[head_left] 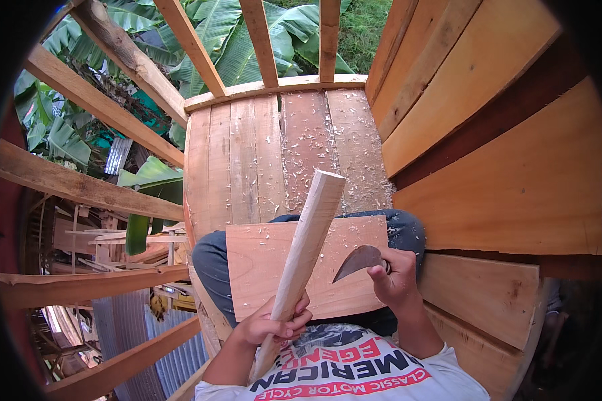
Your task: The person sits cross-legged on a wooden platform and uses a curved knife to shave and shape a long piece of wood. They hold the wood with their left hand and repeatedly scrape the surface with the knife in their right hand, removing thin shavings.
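A pale, whittled wooden stick (308, 234) slants up and away from my chest, its flat cut end uppermost. My left hand (277, 322) is wrapped round its lower part. In my right hand (396, 275) is a curved knife (356, 261), gripped by its handle, the hooked dark blade pointing left. The blade is apart from the stick. Across my crossed legs lies a flat wooden board (261, 257) with a few shavings on it. My fingers cover most of the knife's handle.
Wood shavings are scattered over the plank floor (244, 154) ahead. Wooden railing bars (87, 180) run along the left and front, with banana leaves (227, 47) beyond. A plank wall (508, 180) stands close on my right. Corrugated metal sheets (124, 341) lie below, outside the left railing.
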Available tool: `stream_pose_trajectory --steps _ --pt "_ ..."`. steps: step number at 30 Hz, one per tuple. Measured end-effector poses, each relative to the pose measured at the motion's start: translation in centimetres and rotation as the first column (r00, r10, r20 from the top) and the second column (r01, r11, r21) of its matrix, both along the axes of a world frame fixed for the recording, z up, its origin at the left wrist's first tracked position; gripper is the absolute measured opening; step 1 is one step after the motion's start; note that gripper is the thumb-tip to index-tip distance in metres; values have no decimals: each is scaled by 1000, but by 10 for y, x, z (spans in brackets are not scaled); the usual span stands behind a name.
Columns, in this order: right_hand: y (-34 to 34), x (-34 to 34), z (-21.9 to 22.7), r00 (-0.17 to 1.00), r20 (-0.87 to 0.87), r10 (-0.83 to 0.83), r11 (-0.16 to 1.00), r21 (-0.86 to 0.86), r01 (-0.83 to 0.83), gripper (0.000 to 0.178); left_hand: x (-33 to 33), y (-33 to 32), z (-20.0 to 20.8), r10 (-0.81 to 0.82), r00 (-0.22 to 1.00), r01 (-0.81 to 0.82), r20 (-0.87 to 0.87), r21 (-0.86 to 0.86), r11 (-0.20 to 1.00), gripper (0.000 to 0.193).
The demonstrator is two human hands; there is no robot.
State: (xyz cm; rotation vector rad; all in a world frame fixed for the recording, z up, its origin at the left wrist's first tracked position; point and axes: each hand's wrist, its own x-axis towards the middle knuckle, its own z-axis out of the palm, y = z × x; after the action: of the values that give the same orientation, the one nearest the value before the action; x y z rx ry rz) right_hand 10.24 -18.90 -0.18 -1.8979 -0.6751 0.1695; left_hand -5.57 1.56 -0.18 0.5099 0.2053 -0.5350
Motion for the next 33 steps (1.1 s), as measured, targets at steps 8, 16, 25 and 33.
stream_pose_trajectory --steps 8,16,25,33 --pt "10 -7 9 986 157 63 988 -149 -40 56 9 -6 1 -125 992 125 4 -37 991 38" --pt "-4 12 15 924 382 -22 968 -224 116 65 2 -9 6 -148 982 102 115 336 936 34" --pt "-31 51 19 908 42 -416 909 15 416 58 -23 -9 1 -226 969 151 96 497 855 37" --pt "-1 -6 -11 999 -20 -28 991 -129 25 44 -29 -8 10 -59 998 3 8 983 185 31"
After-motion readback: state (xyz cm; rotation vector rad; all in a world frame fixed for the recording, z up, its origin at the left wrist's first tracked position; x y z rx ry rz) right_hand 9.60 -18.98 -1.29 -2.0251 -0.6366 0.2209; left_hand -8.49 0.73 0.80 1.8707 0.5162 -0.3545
